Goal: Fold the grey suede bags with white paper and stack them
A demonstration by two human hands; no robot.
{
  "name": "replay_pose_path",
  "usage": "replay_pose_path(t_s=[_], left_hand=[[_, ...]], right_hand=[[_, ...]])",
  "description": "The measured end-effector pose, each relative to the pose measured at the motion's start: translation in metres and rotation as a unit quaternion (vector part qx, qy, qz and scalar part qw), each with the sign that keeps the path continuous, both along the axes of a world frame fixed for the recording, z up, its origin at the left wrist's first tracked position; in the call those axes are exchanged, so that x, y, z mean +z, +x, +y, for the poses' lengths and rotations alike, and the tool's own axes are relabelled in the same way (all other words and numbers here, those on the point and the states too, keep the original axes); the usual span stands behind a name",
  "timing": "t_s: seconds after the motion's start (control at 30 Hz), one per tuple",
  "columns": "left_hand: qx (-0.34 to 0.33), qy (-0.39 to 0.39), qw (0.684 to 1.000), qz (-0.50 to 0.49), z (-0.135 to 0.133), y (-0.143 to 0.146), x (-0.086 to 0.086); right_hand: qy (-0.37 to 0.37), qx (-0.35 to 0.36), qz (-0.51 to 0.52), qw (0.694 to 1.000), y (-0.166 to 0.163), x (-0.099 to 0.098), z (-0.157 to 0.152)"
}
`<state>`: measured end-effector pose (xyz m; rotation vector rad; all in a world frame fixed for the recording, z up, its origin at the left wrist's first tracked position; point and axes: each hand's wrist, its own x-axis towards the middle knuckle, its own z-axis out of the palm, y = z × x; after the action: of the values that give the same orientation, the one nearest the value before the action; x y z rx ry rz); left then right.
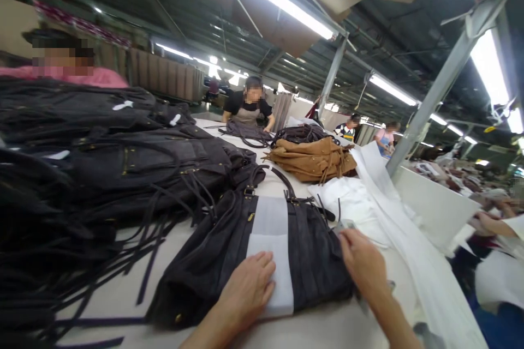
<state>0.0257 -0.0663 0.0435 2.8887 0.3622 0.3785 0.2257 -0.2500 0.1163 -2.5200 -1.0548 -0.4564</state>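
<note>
A black handbag (319,262) lies flat on the table in front of me, its handles (282,177) pointing away. Around its middle runs a white paper band (272,262), over the handle bases. My left hand (249,283) rests on the lower part of this band, fingers stretched out and pressed lightly down. At the bag's right edge, my right hand (362,256) is closed, thumb and fingers together. A greyish, shiny bit shows by its fingertips, too blurred to name. The underside of the bag is hidden.
Black bags with loose straps (102,174) pile up on the left. Beyond my bag lie brown bags (313,158) and crumpled white paper (352,202). A long white sheet (393,218) runs along the right table edge, near a metal post (442,82). Co-workers stand around.
</note>
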Motion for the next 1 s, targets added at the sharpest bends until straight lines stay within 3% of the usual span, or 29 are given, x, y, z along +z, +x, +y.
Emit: replay_pose_path(t_s=[0.07, 0.13, 0.27, 0.37, 0.53, 0.67, 0.8, 0.9, 1.0], left_hand=[[0.002, 0.004, 1.000, 0.001, 0.000, 0.001, 0.000], [0.004, 0.010, 1.000, 0.002, 0.001, 0.001, 0.000], [-0.002, 0.013, 1.000, 0.007, 0.004, 0.002, 0.004], [-0.006, 0.012, 1.000, 0.008, 0.004, 0.002, 0.008], [-0.007, 0.011, 1.000, 0.005, 0.004, 0.003, 0.012], [-0.013, 0.011, 1.000, -0.001, 0.006, 0.004, 0.013], [-0.013, 0.010, 1.000, -0.002, 0.006, 0.005, 0.012], [-0.018, 0.011, 1.000, 0.005, 0.005, 0.008, 0.012], [-0.011, 0.017, 1.000, 0.012, 0.004, 0.011, 0.013]], right_hand=[[0.017, -0.080, 0.159, 0.984, 0.044, 0.003, -0.042], [0.007, -0.087, 0.247, 0.965, 0.078, -0.004, -0.072], [0.014, -0.078, 0.369, 0.926, 0.103, -0.023, -0.086], [0.037, -0.063, 0.433, 0.898, 0.101, -0.026, -0.076], [0.043, -0.035, 0.514, 0.856, 0.098, -0.014, -0.059], [0.047, -0.037, 0.524, 0.849, 0.098, 0.003, -0.064], [0.092, -0.043, 0.510, 0.854, 0.089, 0.019, -0.092], [0.121, -0.050, 0.510, 0.850, 0.070, 0.011, -0.118], [0.112, -0.076, 0.519, 0.844, 0.042, -0.019, -0.136]])
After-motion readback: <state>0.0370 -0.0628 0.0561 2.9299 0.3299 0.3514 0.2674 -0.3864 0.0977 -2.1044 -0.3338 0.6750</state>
